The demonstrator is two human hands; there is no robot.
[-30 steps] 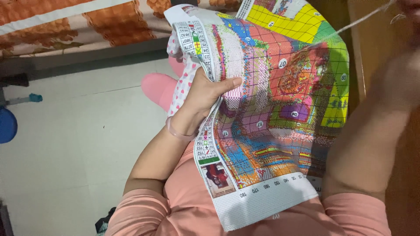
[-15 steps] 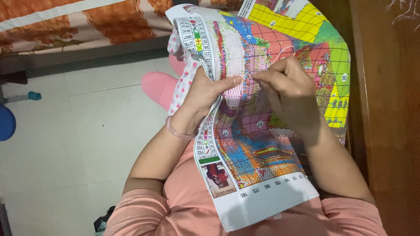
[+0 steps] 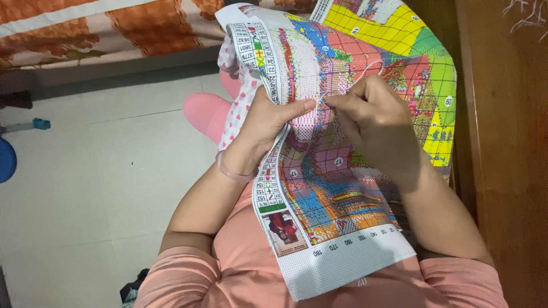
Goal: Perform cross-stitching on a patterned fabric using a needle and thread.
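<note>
Cross-stitch canvas, printed in a bright grid of pink, blue, orange, yellow and green, lies draped over the person's lap and rises away from the body, its white lower border with the small colour-key strip nearest the salmon-pink shirt. Left hand clamps the canvas's left edge, thumb lying across the front and fingers folded behind the cloth; a pink bracelet circles that wrist. Right hand rests on the stitched middle of the canvas just beside the left thumb, its thumb and forefinger pinched together on something too fine to make out, where a pale thread loops up over the fabric. A white cloth with pink hearts hangs behind the left edge, and a pink slipper shows on the pale tiled floor beyond it. To the right stands brown wooden furniture. Farthest off, an orange-patterned bed cover runs along the top.
</note>
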